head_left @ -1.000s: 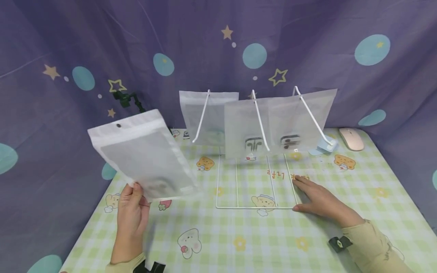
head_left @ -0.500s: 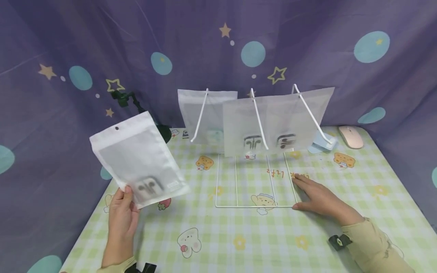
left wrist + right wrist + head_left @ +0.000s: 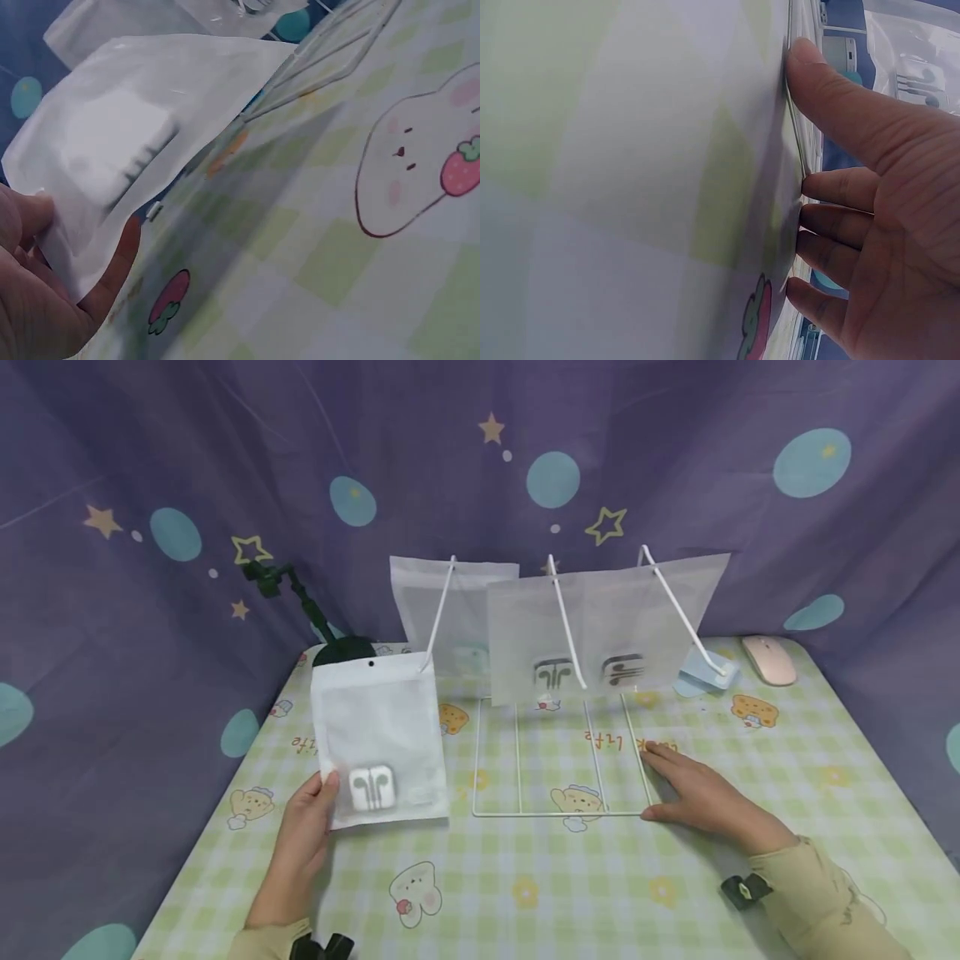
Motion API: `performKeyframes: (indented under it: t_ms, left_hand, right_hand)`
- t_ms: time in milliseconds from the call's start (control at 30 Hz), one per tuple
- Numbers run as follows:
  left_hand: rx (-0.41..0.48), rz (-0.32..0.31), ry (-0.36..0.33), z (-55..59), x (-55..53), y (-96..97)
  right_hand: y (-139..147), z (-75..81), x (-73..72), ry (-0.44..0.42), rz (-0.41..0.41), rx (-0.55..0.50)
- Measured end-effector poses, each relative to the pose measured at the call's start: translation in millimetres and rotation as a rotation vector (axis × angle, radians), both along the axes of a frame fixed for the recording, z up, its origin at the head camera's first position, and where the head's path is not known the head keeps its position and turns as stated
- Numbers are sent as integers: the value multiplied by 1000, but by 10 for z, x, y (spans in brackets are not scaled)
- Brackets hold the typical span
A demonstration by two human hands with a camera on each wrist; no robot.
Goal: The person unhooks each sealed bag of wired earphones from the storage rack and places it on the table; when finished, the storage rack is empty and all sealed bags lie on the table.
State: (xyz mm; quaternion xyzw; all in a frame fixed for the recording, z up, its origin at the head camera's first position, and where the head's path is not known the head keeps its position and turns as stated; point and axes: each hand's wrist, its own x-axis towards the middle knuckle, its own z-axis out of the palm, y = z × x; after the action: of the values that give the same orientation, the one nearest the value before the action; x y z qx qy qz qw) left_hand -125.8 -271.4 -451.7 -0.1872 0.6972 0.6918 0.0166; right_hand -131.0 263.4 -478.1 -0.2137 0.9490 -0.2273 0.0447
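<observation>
The bag (image 3: 378, 727) is now standing nearly upright and farther right than half a second ago, the left hand (image 3: 300, 827) moving with it and pinching its lower left edge. The right hand (image 3: 701, 797) is staying at the near right corner of the rack (image 3: 555, 815), touching it, thumb and fingers spread apart. The person seems to be bringing the bag to the left prong (image 3: 441, 610); the next move is probably calling for lining up its hole (image 3: 371, 664), now sitting left of the prong's tip. The bag is hiding some left fingers, depth between hole and tip is staying unclear, and the left-hand hanging bag's (image 3: 420, 593) contents are showing only faintly.
</observation>
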Motion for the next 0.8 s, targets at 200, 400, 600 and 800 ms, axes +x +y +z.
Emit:
performKeyframes:
  t_ms: [200, 400, 600, 800]
  left_hand:
    - [-157, -108, -100, -66, -88, 72]
    - [-251, -164, -133, -144, -189, 139]
    - [-273, -161, -161, -188, -282, 167]
    - [-352, -170, -144, -161, -326, 214]
  right_hand:
    - [8, -11, -3, -10, -1, 4]
    - [13, -20, -7, -12, 4, -3]
    - [10, -9, -4, -9, 6, -3]
    - [6, -7, -6, -9, 2, 4]
